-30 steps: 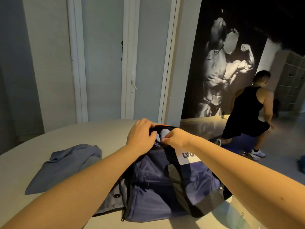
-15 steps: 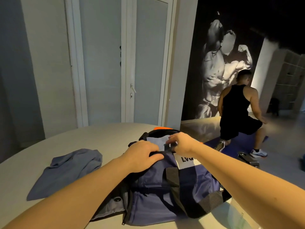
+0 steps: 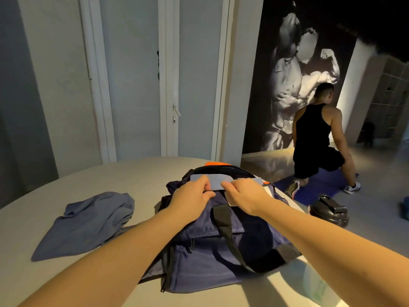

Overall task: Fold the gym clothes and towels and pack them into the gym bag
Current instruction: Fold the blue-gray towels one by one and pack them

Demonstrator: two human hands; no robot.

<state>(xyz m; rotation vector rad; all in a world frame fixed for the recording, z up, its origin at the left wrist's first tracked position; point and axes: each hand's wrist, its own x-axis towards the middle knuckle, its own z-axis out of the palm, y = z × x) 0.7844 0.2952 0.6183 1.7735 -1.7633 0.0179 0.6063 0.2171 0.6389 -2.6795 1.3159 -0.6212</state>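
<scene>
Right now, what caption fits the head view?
Both hands, left and right, tuck folded cloth into the bag.

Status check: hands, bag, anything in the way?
Left hand and right hand pinching folded pale-blue cloth at the navy gym bag opening. Crumpled grey-blue garment unfolded on table. Nothing blocking.

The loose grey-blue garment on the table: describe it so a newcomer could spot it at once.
Start at the big pale round table in the foreground. A navy gym bag sits near its middle, with the left hand and the right hand at its opening. The grey-blue garment lies left of the bag, the only crumpled, unfolded cloth out on the tabletop.
</scene>
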